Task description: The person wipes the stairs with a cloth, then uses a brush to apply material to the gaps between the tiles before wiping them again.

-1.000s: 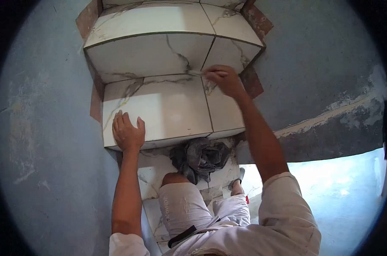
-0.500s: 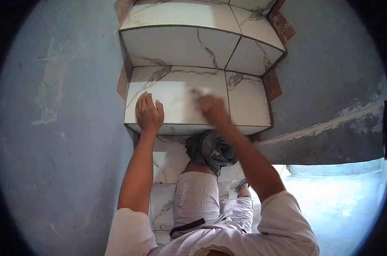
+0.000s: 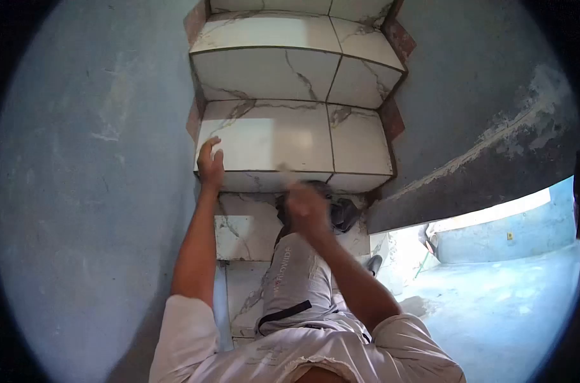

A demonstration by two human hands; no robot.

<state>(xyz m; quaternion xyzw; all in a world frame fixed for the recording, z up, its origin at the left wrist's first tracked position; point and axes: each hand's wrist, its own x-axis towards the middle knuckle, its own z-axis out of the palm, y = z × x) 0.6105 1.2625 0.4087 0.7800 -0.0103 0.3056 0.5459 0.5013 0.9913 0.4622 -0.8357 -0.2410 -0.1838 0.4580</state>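
White, grey-veined step (image 3: 296, 140) right in front of you — your left grip (image 3: 211, 166) is loose and spread, at the step's left end by the blue wall (image 3: 111, 191). Your right grip (image 3: 308, 207) is a blur, clenched round some thin thing (image 3: 286, 175) too smeared to name — tip by the step's front edge. Crumpled black bag (image 3: 345, 216) shows just behind that grip, below the step.

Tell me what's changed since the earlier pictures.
The right hand has come from the back of the step past its front edge, toward the body, still holding a small blurred object. The left hand, flat on the step before, has turned on edge. The dark bundle stays below the step.
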